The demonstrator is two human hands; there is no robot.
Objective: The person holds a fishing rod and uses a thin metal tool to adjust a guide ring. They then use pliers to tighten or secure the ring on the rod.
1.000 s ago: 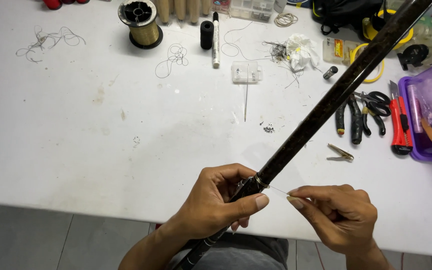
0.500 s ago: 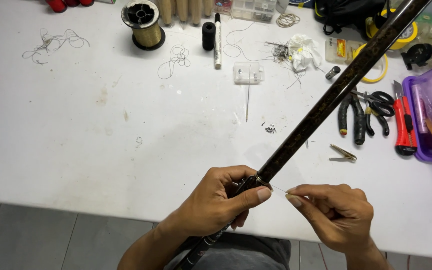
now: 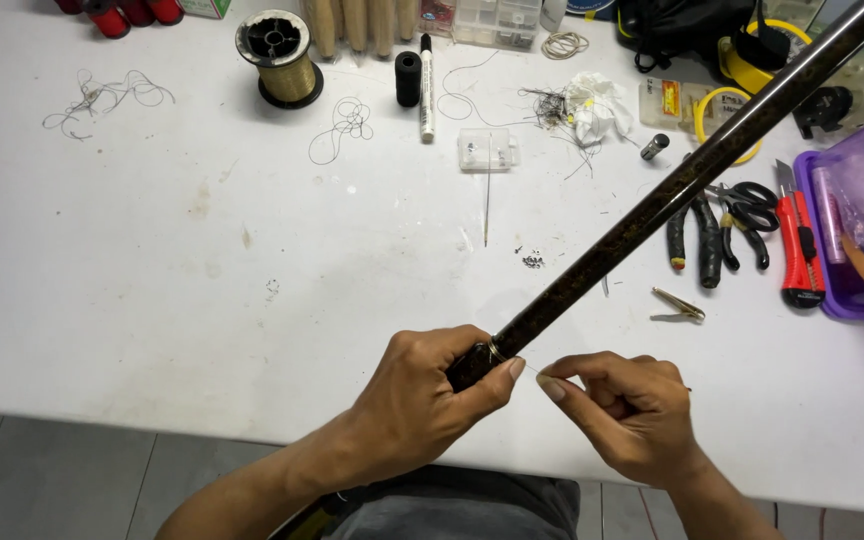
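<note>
Rod (image 3: 672, 195) gripped in left hand (image 3: 422, 410), right hand (image 3: 632, 415) fingers pinching thin thread; purple tray (image 3: 832, 290) holds a bag

I see a rod (image 3: 672, 195) with a dark, glossy, mottled finish like lacquered composite, running toward 2 o'clock. My left hand (image 3: 422, 400) grips it where a thin gold thread (image 3: 495, 351) rings it; my right hand (image 3: 632, 415) pinches a fine, pale strand. The table (image 3: 152, 260) is matt white, scuffed and stained. At 11 o'clock a spool (image 3: 279, 56) of shiny gold thread has a black plastic core. At 3 o'clock lie pliers (image 3: 697, 240) with matt rubbery grips, a red plastic knife (image 3: 800, 240), and a translucent purple plastic tray (image 3: 857, 225). Crumpled white tissue (image 3: 597, 103) sits at 1 o'clock.
</note>
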